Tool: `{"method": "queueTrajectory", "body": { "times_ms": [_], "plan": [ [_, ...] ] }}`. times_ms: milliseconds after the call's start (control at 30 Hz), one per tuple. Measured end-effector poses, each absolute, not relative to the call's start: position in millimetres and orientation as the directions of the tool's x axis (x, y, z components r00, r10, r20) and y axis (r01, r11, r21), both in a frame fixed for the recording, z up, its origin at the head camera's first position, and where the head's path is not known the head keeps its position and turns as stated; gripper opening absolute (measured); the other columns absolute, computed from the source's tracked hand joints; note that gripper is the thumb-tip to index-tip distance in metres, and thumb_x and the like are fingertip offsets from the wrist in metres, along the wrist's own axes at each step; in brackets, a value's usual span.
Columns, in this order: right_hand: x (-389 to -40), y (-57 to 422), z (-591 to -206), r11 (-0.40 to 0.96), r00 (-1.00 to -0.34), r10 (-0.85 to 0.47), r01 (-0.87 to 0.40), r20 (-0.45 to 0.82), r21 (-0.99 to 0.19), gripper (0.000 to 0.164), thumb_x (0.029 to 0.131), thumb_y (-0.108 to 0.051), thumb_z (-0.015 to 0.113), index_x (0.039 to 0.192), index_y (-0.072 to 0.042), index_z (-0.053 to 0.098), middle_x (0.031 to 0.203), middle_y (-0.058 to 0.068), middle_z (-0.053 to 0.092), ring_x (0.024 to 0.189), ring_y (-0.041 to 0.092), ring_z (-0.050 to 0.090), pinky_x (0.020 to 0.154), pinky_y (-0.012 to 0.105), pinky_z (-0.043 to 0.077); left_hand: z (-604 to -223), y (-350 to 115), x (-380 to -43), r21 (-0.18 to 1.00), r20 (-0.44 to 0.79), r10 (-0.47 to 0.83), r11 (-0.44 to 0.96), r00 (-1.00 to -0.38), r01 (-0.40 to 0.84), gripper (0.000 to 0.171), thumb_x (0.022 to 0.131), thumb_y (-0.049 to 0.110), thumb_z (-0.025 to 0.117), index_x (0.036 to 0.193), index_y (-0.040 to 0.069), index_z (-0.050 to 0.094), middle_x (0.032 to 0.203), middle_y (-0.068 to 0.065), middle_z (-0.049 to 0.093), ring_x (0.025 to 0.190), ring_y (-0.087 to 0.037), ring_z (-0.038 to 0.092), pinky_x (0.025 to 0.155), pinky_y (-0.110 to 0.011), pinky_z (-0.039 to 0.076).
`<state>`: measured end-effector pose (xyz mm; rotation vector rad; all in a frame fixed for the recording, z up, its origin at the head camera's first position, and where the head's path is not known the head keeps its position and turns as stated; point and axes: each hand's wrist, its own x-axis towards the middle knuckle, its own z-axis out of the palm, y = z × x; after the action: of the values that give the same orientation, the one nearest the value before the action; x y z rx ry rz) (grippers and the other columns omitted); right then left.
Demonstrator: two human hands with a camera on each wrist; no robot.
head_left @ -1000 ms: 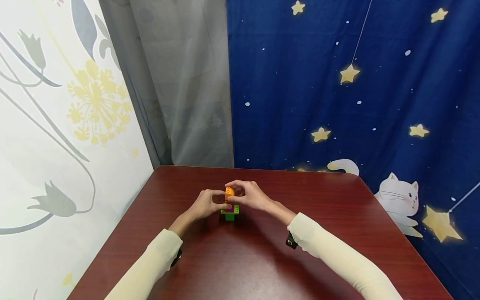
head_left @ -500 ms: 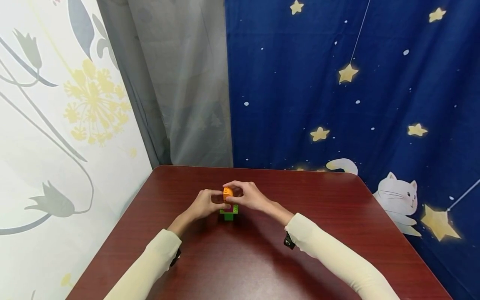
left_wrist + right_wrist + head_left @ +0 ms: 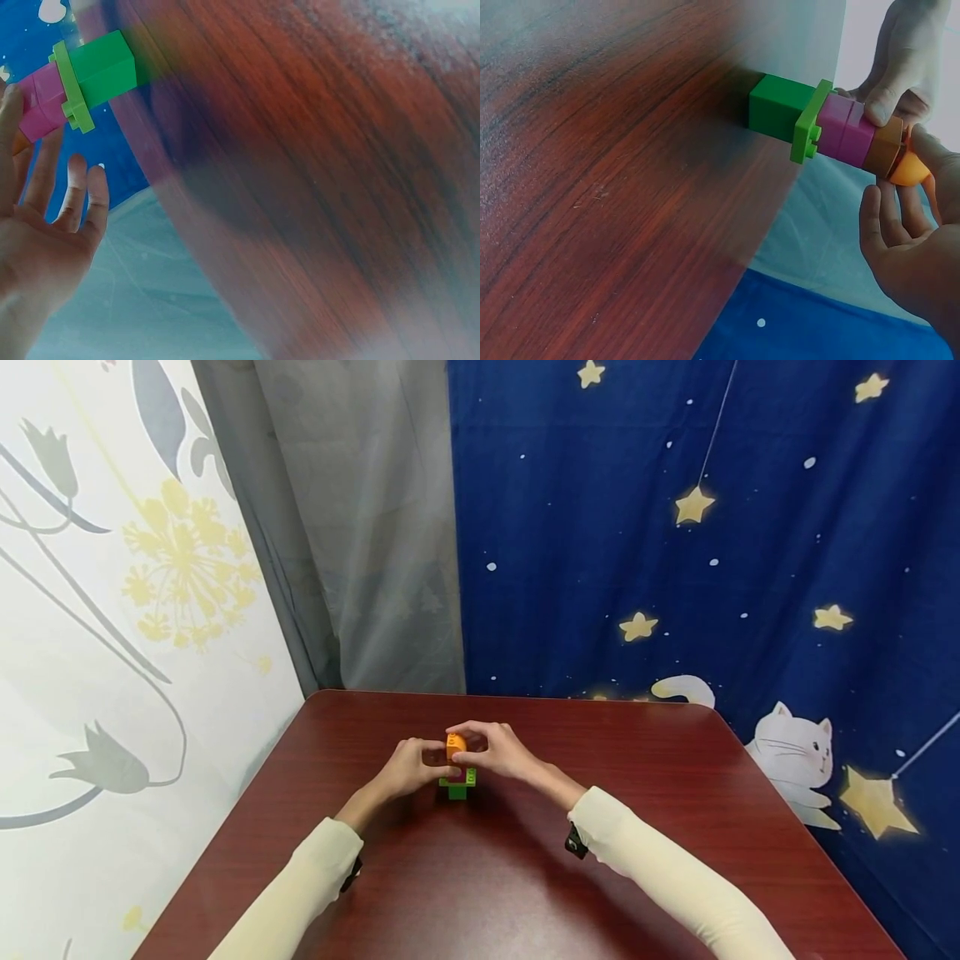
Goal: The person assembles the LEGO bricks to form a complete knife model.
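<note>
A tower of building bricks stands on the table in the head view. Its base is a green brick (image 3: 780, 107), topped by a lime-green plate (image 3: 807, 126) with studs along its overhanging end. Above come pink bricks (image 3: 846, 131), then a brown-orange brick (image 3: 883, 146) and a rounded orange brick (image 3: 455, 746) at the top. My left hand (image 3: 402, 770) pinches the tower at its pink part, thumb at the near side. From the right, my right hand (image 3: 504, 752) holds the rounded orange brick between thumb and fingers. Fingers partly cover the upper bricks.
The dark red wooden table (image 3: 480, 877) ends at a rounded back edge behind the hands. Past it hang a grey curtain (image 3: 375, 527) and a blue starry curtain (image 3: 570, 543). A white flowered panel (image 3: 90, 635) borders the left side.
Both hands keep their hold on the tower with hardly any movement. The head view has shifted slightly, so the scene sits a little further left.
</note>
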<state>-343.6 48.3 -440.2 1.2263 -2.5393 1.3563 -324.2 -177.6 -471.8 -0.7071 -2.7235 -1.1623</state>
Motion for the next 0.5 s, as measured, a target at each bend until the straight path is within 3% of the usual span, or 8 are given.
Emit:
{"method": "queueTrajectory", "body": {
  "times_ms": [333, 500],
  "plan": [
    [-344.5, 49.0, -444.6, 0.288, -0.697, -0.620, -0.630, 0.361, -0.721, 0.044, 0.093, -0.013, 0.080, 0.135, -0.007, 0.068, 0.120, 0.010, 0.075, 0.101, 0.029, 0.074, 0.088, 0.047, 0.058, -472.7, -177.0, -324.1, 0.662, 0.259, 0.369, 0.605, -0.893, 0.442, 0.039, 0.086, 0.036, 0.087, 0.117, 0.015, 0.079, 0.107, 0.002, 0.077, 0.095, -0.013, 0.070, 0.087, -0.040, 0.059],
    [-343.2, 49.5, -446.0, 0.297, -0.691, -0.617, -0.648, 0.376, -0.702, 0.043, 0.094, -0.014, 0.079, 0.135, -0.010, 0.068, 0.119, 0.009, 0.075, 0.098, 0.022, 0.075, 0.085, 0.036, 0.060, -473.1, -176.6, -323.7, 0.651, 0.255, 0.367, 0.619, -0.895, 0.439, 0.037, 0.086, 0.037, 0.087, 0.116, 0.016, 0.079, 0.106, 0.004, 0.077, 0.093, -0.011, 0.070, 0.086, -0.038, 0.059]
  ]
}}
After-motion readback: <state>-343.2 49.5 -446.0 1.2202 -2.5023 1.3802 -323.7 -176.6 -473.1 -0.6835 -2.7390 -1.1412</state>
